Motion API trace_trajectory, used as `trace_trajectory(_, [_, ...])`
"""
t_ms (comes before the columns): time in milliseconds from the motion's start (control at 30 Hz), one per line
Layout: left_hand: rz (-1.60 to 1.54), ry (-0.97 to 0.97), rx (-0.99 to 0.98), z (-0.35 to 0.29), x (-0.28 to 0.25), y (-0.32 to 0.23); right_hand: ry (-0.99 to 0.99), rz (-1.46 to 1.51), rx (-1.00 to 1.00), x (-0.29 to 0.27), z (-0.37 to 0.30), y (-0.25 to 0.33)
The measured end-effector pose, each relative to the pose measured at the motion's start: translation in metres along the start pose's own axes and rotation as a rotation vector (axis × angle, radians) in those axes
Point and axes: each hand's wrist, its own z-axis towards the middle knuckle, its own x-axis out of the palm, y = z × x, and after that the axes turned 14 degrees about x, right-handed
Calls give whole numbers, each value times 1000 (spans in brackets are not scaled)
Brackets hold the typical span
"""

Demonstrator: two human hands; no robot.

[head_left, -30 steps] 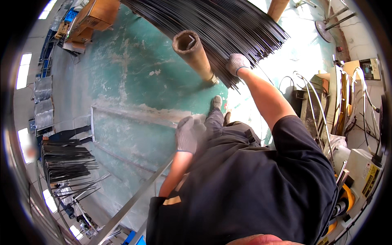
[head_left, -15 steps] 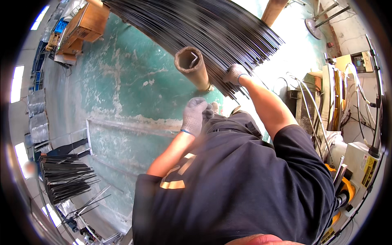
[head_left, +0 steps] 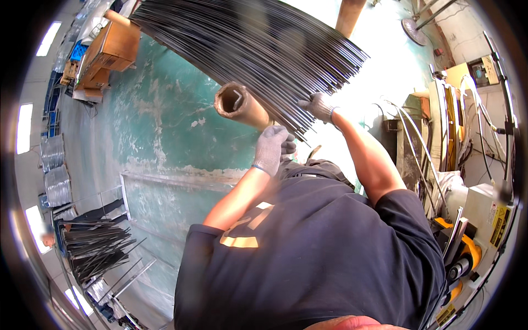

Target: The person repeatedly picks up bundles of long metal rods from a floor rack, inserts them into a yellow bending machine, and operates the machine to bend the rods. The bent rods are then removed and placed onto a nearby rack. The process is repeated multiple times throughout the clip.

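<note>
A big bundle of thin dark metal rods (head_left: 247,49) fans across the top of the view. Just under it a brown cardboard tube (head_left: 236,104) points its open end at me. My right hand (head_left: 316,105), in a grey glove, is closed on the ends of some rods at the bundle's lower right edge. My left hand (head_left: 272,147), also gloved, is raised just below the tube and close to the rod ends, its back toward me. Its grip is hidden. My dark shirt fills the lower middle.
The floor (head_left: 165,126) is worn green. Cardboard boxes (head_left: 110,52) stand at the upper left. A rack of more dark rods (head_left: 93,247) is at the lower left, beside a metal frame (head_left: 132,192). Machinery with yellow parts (head_left: 462,253) and bent wires crowds the right.
My left hand has risen from near my waist to just under the cardboard tube. My right hand stayed on the rod ends. The rods and tube now look nearer and larger.
</note>
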Motion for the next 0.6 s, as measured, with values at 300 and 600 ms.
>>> trace_trajectory(300, [-403, 69, -13, 134, -14, 46, -40, -185, 302, -11, -222, -204])
trace_trajectory(600, [-672, 101, -374, 94, 11, 52, -768, -291, 585, 85, -368, -298])
